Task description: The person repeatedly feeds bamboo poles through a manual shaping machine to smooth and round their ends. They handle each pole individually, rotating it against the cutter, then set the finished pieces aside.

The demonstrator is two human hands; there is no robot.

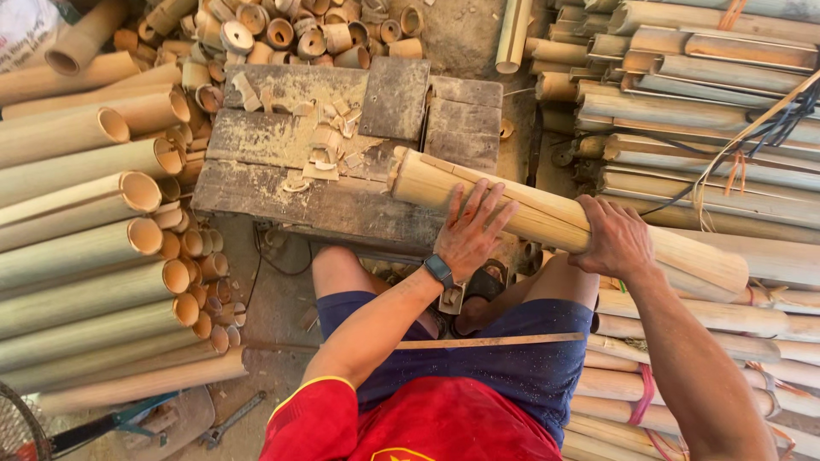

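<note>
Here, my left hand (468, 230) lies flat, fingers spread, on split bamboo bundle (512, 209); my right hand (613, 239) clamps bundle; bundle's far end rests on wooden worktop (282, 192).

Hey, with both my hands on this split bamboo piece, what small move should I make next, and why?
Probably slide the bamboo piece further onto the wooden block: only its end rests there, while your left hand and right hand carry the rest.
</note>
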